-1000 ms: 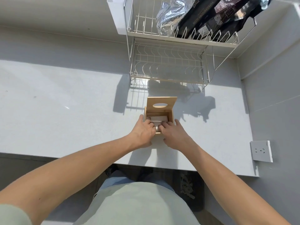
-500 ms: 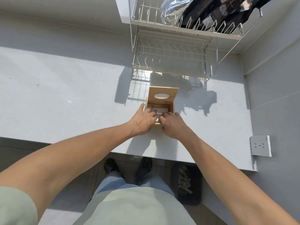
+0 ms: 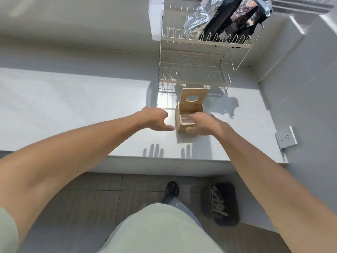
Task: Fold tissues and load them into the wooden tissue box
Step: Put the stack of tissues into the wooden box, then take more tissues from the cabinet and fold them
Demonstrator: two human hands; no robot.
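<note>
The wooden tissue box [image 3: 179, 123] stands on the white counter [image 3: 91, 110], its lid [image 3: 194, 92] with an oval hole raised upright at the back. A bit of white tissue [image 3: 186, 119] shows inside. My right hand [image 3: 202, 124] covers the box's front right corner: the fingers reach over the rim into the box and the thumb lies against the outer front wall. My left hand [image 3: 155, 118] hovers just left of the box, holding nothing, with its thumb pointing toward the box and not touching it.
A two-tier wire dish rack [image 3: 195, 70] holding foil and black bags [image 3: 218, 17] stands right behind the box. A wall socket [image 3: 285, 136] is on the right wall. Below the counter edge are my shoe [image 3: 171, 191] and a dark bin [image 3: 220, 203].
Both hands were pressing inside the box. My left hand has come out and moved left; my right hand has shifted to the front right corner. The camera tilted and pulled back.
</note>
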